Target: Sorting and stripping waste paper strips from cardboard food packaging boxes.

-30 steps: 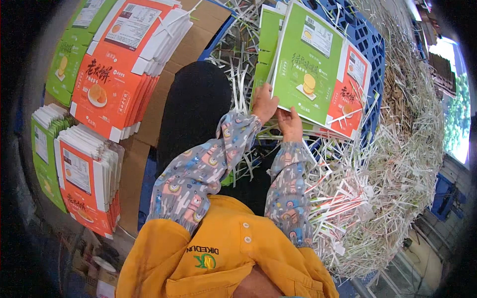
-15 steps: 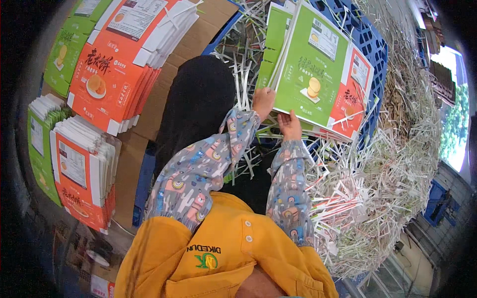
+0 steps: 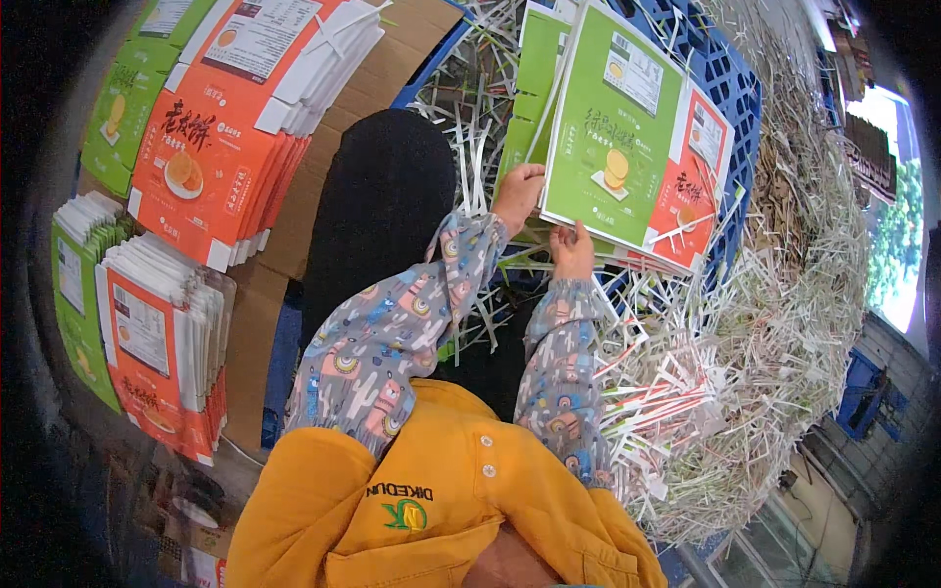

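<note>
A stack of flat printed carton sheets (image 3: 616,147), green and orange with white edges, lies tilted on a blue plastic crate (image 3: 737,118). My left hand (image 3: 518,198) is closed at the left edge of the upper green sheets, fingers bent and pressed together. At their near corner my right hand (image 3: 571,252) pinches the edge, with part of its fingers hidden by the sheets. More green sheets (image 3: 527,108) with slotted edges lie just left of this stack, partly under it. Patterned sleeves cover both forearms.
To the left, stacks of orange cartons (image 3: 201,147) and green cartons (image 3: 123,122) rest on brown cardboard (image 3: 368,73). Lower left stand more bundled orange cartons (image 3: 147,348). Shredded paper strips (image 3: 745,392) heap on the right and around the crate. My dark-clothed knee (image 3: 392,186) lies between.
The upper green sheets stand slightly more apart from the slotted green ones on their left. My hands have kept their places at the edge, with only a slight shift.
</note>
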Tool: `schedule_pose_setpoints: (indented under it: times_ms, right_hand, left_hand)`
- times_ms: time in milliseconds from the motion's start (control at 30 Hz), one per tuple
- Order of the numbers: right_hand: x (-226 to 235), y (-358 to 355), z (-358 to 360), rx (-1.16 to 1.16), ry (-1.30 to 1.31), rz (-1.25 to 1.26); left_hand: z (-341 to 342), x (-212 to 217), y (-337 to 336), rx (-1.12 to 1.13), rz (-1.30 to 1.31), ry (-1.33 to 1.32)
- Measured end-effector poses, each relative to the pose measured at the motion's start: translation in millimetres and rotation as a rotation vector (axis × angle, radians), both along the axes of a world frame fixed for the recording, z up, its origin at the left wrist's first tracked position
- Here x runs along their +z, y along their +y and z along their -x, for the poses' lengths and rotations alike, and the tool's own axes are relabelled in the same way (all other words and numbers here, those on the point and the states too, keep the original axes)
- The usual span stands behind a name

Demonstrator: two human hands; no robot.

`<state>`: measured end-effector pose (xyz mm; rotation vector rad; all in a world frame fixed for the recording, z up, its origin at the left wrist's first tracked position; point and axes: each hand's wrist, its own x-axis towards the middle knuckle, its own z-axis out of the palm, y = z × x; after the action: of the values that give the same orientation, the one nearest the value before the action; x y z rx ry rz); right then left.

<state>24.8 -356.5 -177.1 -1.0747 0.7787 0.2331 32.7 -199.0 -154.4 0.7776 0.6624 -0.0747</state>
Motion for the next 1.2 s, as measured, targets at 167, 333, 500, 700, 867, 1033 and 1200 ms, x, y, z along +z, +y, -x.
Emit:
schedule_pose_setpoints:
  times_ms: [167, 333, 500, 700, 867, 1033, 1200]
  right_hand:
    - [29.5, 32.9, -10.9, -0.477, 0.18, -0.212]
    - [30.4, 26.8, -10.1, -0.406, 0.071, -0.208]
    - [44.1, 48.2, -5.8, -0.134, -0.139, 0.107]
    - [31.9, 42.6, -10.7, -0.175, -0.027, -0.13]
    - [46.1, 31.4, -33.8, 0.032, -0.244, 0.037]
    - [155.1, 14.5, -39.7, -0.182, -0.313, -0.087]
    - [150.1, -3.1, 76.1, -0.166, -0.192, -0.039]
  left_hand:
    - [0.8, -9.8, 5.2, 0.056, -0.1, -0.053]
    - [-1.8, 0.8, 3.8, 0.013, 0.099, -0.093]
    - [2.4, 3.0, 4.7, 0.03, 0.13, -0.128]
    - [1.8, 9.8, 6.1, 0.024, 0.147, -0.121]
    - [2.0, 25.9, 14.5, -0.101, 0.246, -0.06]
    - [-1.7, 29.7, 38.1, 0.019, 0.067, -0.049]
    - [-20.2, 14.7, 51.9, 0.15, -0.06, 0.054]
